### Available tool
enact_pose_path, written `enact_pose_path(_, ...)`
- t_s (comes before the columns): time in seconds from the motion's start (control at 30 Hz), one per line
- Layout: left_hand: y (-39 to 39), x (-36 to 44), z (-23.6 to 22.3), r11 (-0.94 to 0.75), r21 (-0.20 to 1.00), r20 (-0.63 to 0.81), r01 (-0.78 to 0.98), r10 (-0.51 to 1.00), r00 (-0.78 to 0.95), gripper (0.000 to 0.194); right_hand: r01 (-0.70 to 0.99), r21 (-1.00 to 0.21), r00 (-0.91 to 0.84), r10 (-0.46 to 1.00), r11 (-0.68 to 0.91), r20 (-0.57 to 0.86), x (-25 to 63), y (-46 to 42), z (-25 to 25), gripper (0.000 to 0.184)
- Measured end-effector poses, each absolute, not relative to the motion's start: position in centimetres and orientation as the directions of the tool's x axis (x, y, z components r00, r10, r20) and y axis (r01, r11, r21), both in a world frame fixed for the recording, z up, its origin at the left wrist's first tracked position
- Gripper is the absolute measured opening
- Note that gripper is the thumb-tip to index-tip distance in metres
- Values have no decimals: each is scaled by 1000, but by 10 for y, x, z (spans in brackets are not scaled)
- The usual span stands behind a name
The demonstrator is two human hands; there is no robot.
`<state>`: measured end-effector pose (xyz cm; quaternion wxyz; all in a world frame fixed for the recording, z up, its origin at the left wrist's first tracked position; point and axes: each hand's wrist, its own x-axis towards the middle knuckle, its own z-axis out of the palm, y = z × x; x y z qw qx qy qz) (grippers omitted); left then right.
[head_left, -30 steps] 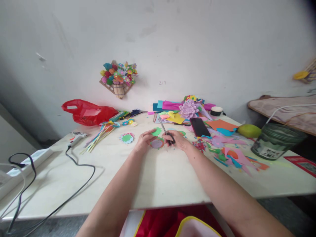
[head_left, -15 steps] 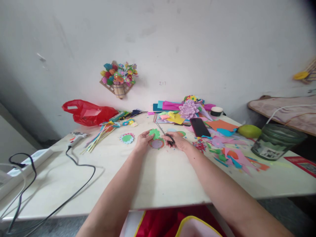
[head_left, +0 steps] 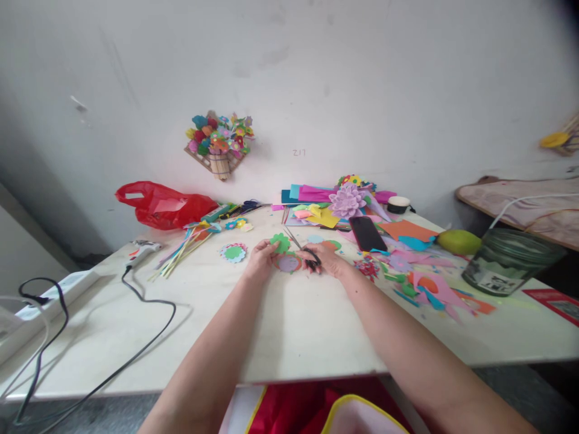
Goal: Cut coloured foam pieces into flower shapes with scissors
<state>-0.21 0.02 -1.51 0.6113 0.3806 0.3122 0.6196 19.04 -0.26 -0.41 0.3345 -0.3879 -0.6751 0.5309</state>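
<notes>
Green scalloped disc (head_left: 281, 242), pinched in the left hand (head_left: 260, 260); right hand's (head_left: 327, 259) grip is closed around scissors (head_left: 313, 257). Likely trimming; next cut calls for turning the edge bladeward.

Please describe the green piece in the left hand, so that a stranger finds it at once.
On the pale table, find the left hand. It holds the green piece. Unlike the green-centred rosette lying left and the lilac-centred rosette below, it shows only green.

A red bag (head_left: 169, 210) lies left; a jar (head_left: 509, 265) stands right.
</notes>
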Motion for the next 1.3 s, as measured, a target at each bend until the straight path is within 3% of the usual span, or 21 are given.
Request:
enact_pose_path(0.5,3,-1,-14,13,790,5,-612,1000,27,10,168,-970,-528,847,176,62,188,-3,-5,34)
enact_pose_path(1.3,2,4,-13,-7,746,13,-666,1000,4,19,198,-956,-510,856,216,88,187,-4,-8,36)
